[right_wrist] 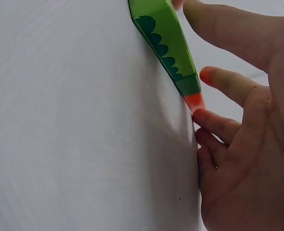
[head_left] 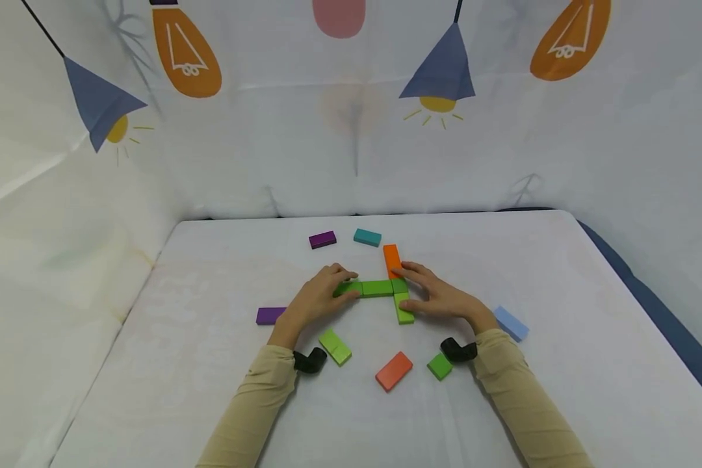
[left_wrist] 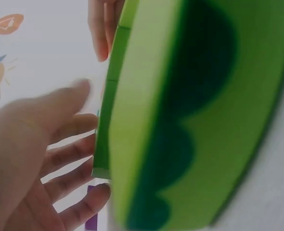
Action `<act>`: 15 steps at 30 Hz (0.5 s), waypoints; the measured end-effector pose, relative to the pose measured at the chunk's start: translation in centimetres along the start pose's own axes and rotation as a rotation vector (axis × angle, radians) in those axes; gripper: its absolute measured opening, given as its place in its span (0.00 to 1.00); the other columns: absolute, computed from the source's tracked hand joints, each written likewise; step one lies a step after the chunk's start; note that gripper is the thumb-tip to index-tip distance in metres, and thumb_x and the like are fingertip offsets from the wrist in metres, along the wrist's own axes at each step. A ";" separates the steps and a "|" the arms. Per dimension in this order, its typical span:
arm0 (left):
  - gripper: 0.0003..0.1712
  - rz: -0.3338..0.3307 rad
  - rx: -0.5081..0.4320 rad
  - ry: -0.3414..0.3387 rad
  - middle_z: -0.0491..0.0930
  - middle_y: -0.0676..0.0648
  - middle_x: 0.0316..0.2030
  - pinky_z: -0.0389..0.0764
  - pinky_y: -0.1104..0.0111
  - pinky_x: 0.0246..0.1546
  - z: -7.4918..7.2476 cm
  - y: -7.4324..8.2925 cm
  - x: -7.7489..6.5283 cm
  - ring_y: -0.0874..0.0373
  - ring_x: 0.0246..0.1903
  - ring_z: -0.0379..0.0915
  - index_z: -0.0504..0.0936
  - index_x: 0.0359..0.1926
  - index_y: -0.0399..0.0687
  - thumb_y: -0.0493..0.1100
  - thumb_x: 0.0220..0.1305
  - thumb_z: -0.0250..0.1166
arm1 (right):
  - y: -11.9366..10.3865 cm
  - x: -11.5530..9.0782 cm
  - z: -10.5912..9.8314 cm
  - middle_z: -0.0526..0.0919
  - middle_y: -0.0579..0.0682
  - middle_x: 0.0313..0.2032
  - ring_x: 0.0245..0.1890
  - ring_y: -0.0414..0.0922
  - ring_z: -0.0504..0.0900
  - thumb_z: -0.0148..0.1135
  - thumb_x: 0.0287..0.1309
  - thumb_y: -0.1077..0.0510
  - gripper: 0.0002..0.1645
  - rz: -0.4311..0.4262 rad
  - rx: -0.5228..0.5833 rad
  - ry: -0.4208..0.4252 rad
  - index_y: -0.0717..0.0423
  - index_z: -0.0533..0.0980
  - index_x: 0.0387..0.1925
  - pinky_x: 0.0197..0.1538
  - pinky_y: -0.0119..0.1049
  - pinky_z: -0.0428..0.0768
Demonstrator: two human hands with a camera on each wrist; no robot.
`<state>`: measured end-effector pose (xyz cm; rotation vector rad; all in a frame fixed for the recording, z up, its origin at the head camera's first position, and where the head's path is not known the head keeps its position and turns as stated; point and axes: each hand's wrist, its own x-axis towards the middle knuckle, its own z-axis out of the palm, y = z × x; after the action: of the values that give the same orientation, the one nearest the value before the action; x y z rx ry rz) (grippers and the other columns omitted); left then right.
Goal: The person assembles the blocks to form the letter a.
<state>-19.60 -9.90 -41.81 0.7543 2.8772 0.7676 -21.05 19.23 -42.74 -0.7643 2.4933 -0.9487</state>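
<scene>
Two green blocks (head_left: pixel 377 288) lie end to end on the table, meeting a small darker green block (head_left: pixel 400 285) at the right. A lime block (head_left: pixel 404 316) points from there toward me, an orange block (head_left: pixel 390 257) away. My left hand (head_left: pixel 316 296) hovers around the left end block (head_left: pixel 353 286); its fingers reach along the far side, and the thumb stays a little off it in the left wrist view. My right hand (head_left: pixel 442 299) has its thumb beside the lime block and fingertips at the orange block, fingers fairly straight.
Beyond the row lie a dark purple block (head_left: pixel 323 240) and a teal block (head_left: pixel 367 237). Nearer are a purple block (head_left: pixel 270 316), a yellow-green block (head_left: pixel 335 347), a coral block (head_left: pixel 394 371), a green block (head_left: pixel 440 366) and a light blue block (head_left: pixel 511 324) by the right forearm.
</scene>
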 end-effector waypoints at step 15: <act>0.18 0.069 0.037 0.158 0.75 0.46 0.54 0.75 0.59 0.56 -1.9 1.3 5.1 0.52 0.54 0.72 0.77 0.55 0.47 0.46 0.66 0.59 | 1.5 -0.9 0.0 0.45 0.53 0.74 0.72 0.58 0.46 0.60 0.58 0.40 0.44 -0.016 0.012 0.017 0.42 0.54 0.72 0.66 0.67 0.53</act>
<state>-23.87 -7.35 -39.20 0.8375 3.0280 0.8189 -20.84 20.70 -43.64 -0.7774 2.4974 -0.9787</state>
